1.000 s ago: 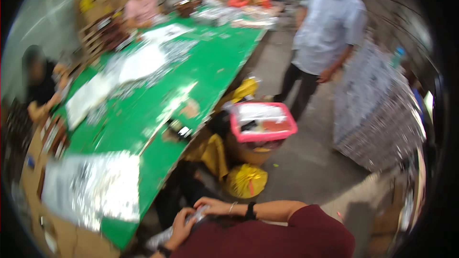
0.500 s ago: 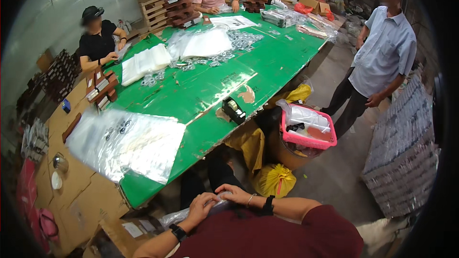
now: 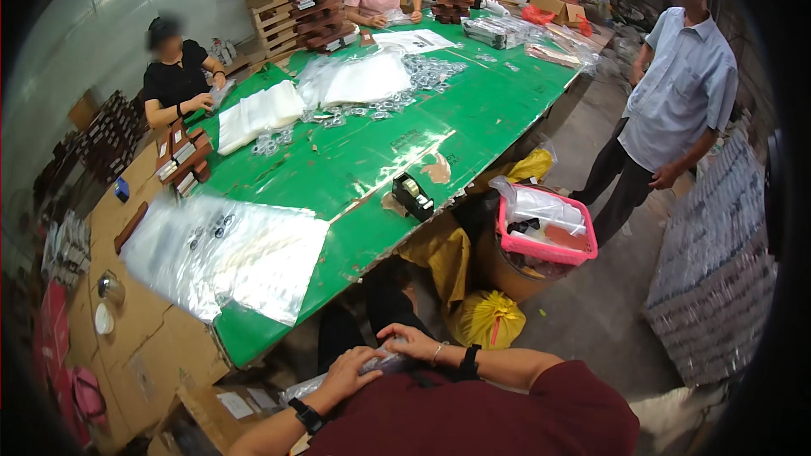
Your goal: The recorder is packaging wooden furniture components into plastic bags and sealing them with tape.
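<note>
In my lap lies a clear plastic package, whose contents I cannot make out. My left hand is closed over its left part, fingers curled on the plastic. The right hand grips its far right end, with thumb and fingers bent around it. Part of the package is hidden under both hands and against my dark red shirt. Ahead on the green table is a spread of clear plastic bags, with a few small dark rings lying on them.
A black tape dispenser stands at the table's near edge. Beside the table, a pink basket rests on a bin, with a yellow bag below. Two people work across the table; another stands at right near a wrapped stack.
My hands have shifted very slightly on the package, the left fingers lying a little flatter. At the far left, the person in black has lowered their head a bit.
</note>
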Motion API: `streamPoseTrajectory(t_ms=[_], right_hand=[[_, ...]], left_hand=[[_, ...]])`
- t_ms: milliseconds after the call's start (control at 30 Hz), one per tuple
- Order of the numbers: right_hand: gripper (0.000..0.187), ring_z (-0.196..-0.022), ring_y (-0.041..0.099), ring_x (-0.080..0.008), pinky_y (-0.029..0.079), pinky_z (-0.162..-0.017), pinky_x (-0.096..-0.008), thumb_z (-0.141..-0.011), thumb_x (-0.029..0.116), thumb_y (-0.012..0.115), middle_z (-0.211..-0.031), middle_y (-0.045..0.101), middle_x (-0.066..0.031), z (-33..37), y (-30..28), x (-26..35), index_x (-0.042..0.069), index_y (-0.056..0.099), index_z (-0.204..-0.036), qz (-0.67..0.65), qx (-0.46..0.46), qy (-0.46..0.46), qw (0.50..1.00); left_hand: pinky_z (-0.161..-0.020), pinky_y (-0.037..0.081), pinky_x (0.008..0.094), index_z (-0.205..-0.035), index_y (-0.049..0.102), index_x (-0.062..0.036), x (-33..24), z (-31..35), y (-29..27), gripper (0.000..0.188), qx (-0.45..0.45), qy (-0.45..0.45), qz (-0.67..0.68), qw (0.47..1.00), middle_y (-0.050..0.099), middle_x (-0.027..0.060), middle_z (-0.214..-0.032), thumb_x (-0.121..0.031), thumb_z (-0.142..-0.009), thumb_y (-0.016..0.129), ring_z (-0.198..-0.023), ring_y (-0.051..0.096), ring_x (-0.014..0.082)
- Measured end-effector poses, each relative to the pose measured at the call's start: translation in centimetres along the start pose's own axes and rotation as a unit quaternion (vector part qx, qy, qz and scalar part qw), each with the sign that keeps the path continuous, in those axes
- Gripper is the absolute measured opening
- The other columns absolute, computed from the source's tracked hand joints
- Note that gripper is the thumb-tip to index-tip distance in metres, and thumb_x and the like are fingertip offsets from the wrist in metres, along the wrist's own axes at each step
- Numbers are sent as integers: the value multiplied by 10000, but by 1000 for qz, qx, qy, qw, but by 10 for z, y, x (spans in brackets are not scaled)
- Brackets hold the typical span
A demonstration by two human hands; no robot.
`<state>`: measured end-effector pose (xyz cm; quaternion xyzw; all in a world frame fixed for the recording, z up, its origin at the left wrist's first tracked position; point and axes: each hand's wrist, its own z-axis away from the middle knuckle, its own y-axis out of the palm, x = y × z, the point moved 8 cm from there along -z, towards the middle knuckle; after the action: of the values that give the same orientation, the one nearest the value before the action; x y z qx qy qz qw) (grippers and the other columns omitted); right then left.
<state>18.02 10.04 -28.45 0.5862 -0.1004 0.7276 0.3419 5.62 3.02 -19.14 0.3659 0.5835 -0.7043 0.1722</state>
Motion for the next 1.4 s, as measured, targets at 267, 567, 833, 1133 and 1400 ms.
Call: streamPoseTrajectory(t_ms=[267,567,833,1133,1400], right_hand=[[437,-1094,584,-146,457,-970,-302,-972,253,611,-1176,625,-72,-20,11,100,63,499,-1349,-6,19,-133,991],[310,-924,643,-104,510,-839,-243,-1010,224,556,-1041,691,-65,-39,-70,165,24,596,-1244,-65,-113,-141,981],[158,-837,610,-68,497,-729,-215,-917,59,633,-943,651,-14,2,-118,205,23,647,-1070,99,-309,-266,908],[578,-905,613,-229,471,-805,-364,-720,322,836,-900,634,-68,-28,-187,263,70,563,-1162,467,-391,-229,759],[471,-709,610,-160,432,-662,-328,-768,316,804,-742,615,7,-55,-206,254,119,572,-1126,496,-401,-182,748]], left_hand=[[-880,469,392,-1107,693,-174,-53,-4,-83,327,-97,-1,-73,993,609,110,-1106,-209,-788,754,-1046,587,313],[-837,459,414,-1133,690,-110,-55,-36,-219,324,-346,20,-124,930,610,151,-1033,-147,-812,708,-956,588,343],[-880,431,423,-1142,687,-142,-31,-81,-199,315,-348,-17,-133,928,595,135,-1093,-175,-829,700,-1010,570,331],[-876,429,421,-1160,673,-141,-64,-152,-160,308,-327,28,-125,936,587,135,-1116,-181,-855,676,-1016,566,335],[-903,422,440,-1155,666,-137,-72,-193,-153,297,-338,50,-104,934,580,123,-1122,-148,-858,675,-1050,557,334]])
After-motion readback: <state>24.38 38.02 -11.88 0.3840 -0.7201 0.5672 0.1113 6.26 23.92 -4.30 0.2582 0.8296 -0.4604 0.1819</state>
